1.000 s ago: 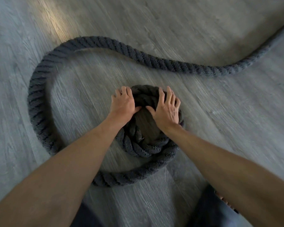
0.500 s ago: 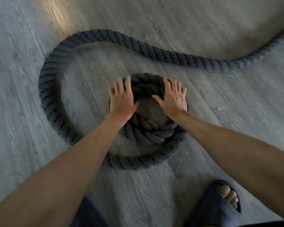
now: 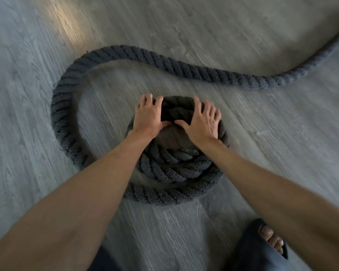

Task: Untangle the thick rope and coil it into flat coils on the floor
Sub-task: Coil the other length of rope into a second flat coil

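Pressing flat on the coil (image 3: 172, 169), left hand (image 3: 148, 117) and right hand (image 3: 201, 121) lie spread apart; rope (image 3: 213, 74) trails far-right across open floor (image 3: 262, 133).

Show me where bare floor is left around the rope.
Free: floor between the coil and the wide loop; floor beyond the trailing rope. Crowded: the coil's middle, under left hand and right hand.

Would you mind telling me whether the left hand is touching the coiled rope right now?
Touching. The head view shows the left hand pressed palm-down on the far left edge of the coiled rope, its fingers draped over the coil's rim with no gap visible.
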A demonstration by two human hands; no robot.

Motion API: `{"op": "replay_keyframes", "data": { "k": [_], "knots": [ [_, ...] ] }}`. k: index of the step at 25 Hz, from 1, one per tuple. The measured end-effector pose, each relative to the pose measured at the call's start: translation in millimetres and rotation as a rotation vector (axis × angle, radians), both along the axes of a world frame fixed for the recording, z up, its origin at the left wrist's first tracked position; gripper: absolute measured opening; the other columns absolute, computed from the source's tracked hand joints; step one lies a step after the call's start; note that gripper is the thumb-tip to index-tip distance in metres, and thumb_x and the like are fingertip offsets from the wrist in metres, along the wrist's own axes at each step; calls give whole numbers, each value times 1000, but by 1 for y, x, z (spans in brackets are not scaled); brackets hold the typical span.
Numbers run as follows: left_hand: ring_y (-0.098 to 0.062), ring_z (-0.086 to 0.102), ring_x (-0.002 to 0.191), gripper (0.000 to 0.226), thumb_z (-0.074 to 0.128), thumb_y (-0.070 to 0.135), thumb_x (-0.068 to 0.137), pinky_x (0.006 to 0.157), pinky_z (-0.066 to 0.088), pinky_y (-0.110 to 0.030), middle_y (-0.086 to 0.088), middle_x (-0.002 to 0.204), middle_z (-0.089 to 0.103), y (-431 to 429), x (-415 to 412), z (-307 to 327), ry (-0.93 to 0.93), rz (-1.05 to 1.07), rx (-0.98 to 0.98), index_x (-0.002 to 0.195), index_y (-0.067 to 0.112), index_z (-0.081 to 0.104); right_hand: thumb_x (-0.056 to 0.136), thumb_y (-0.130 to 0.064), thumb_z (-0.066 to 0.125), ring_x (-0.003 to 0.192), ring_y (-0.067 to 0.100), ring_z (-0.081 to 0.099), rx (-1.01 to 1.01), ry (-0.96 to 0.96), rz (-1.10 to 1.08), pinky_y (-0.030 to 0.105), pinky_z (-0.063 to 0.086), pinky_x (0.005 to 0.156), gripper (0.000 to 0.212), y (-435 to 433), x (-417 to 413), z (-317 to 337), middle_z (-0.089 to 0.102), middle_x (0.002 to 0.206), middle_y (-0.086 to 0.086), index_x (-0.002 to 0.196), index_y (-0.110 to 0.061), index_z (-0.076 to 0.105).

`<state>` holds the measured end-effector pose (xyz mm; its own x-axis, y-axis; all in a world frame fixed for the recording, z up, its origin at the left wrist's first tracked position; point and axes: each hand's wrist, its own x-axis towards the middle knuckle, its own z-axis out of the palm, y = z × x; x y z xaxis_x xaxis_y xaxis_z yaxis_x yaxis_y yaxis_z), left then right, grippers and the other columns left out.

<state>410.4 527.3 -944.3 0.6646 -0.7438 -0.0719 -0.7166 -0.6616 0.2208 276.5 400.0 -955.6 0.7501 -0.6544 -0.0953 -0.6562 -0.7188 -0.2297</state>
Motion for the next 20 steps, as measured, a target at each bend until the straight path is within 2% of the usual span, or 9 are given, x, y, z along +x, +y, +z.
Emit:
{"op": "replay_keyframes", "data": {
  "k": [2,4,7,12,15,18,20],
  "knots": [
    [-39,40,124,82,77,55,73,97,41,-51,-20,134,44,6,-5,-1,-5,147,-20,135,14,43,96,-56,51,154,39,-2,87,59,-198,62,1,122,87,18,-5,5,5,167,19,160,-15,9],
    [-39,42,121,85,79,60,67,95,42,-50,-20,130,47,13,-10,-2,14,322,-17,129,14,43,97,-51,50,154,37,-13,124,63,-280,62,-6,121,88,29,-8,11,-4,168,17,161,-11,5],
    [-39,41,123,99,81,63,62,98,41,-49,-20,133,45,16,-11,6,96,525,11,133,12,36,93,-44,56,155,32,-14,55,5,-287,56,-7,123,93,33,-11,4,-6,169,14,160,-5,4],
    [-37,39,128,101,77,62,69,102,36,-47,-20,138,40,21,-17,14,67,526,91,138,6,28,86,-29,53,156,30,-4,-5,-93,-213,54,-1,125,84,30,-7,-4,4,169,14,158,-2,18],
    [-43,25,139,103,78,52,74,110,27,-54,-27,150,25,18,-20,12,106,408,86,146,8,20,83,-29,57,156,31,2,0,-133,-73,52,2,126,83,11,-6,-4,12,168,14,155,-2,27],
    [-43,10,146,105,81,42,75,115,19,-55,-24,159,9,-8,-2,18,119,84,80,153,15,15,83,-31,57,156,31,5,-1,-132,150,51,5,126,82,-21,-8,-4,17,167,12,154,-3,29],
    [-41,5,148,106,80,40,77,118,17,-53,-21,161,5,-34,10,23,150,-89,115,155,16,12,84,-30,60,156,31,7,-29,-115,328,51,7,126,82,-38,-15,-5,19,167,10,154,-2,30]
  ]
}}
